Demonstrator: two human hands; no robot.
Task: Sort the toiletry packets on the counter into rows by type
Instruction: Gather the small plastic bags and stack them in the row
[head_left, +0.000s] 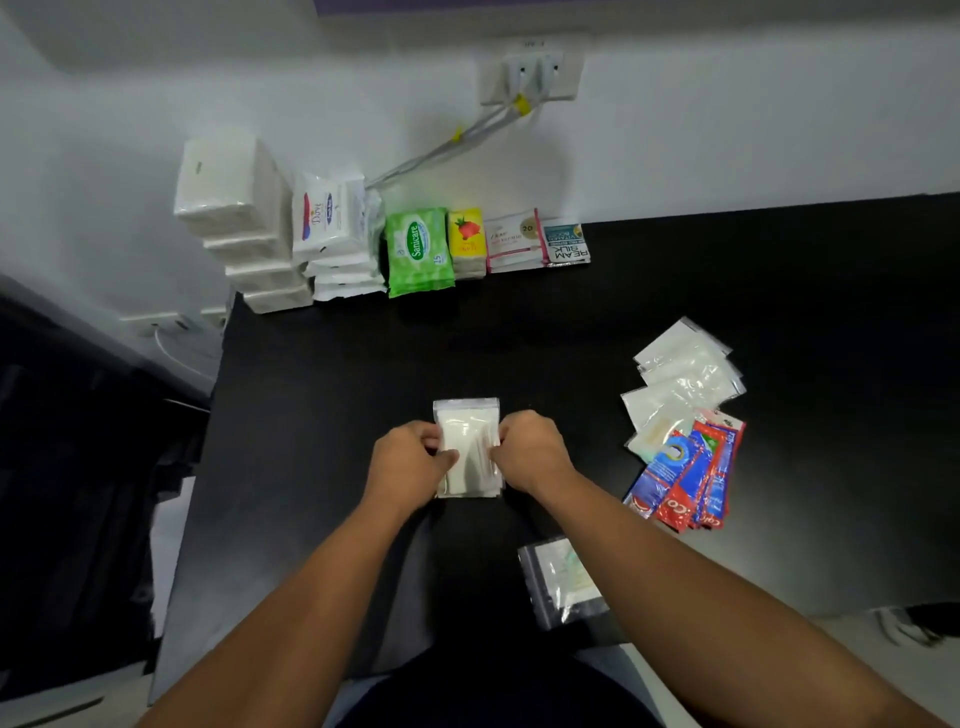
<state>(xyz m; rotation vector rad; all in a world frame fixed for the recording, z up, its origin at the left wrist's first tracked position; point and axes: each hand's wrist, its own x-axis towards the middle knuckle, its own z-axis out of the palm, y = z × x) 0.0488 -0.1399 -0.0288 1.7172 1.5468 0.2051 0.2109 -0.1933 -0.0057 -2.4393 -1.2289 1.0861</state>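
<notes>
One stack of clear packets (467, 415) sat pinched between the left hand (410, 460) and right hand (530, 449), seemingly to square its edges.

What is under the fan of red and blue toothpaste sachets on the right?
The toothpaste sachets overlap each other and cover the near corner of a clear plastic packet; below that is the black counter. How far that packet reaches underneath is hidden.
</notes>
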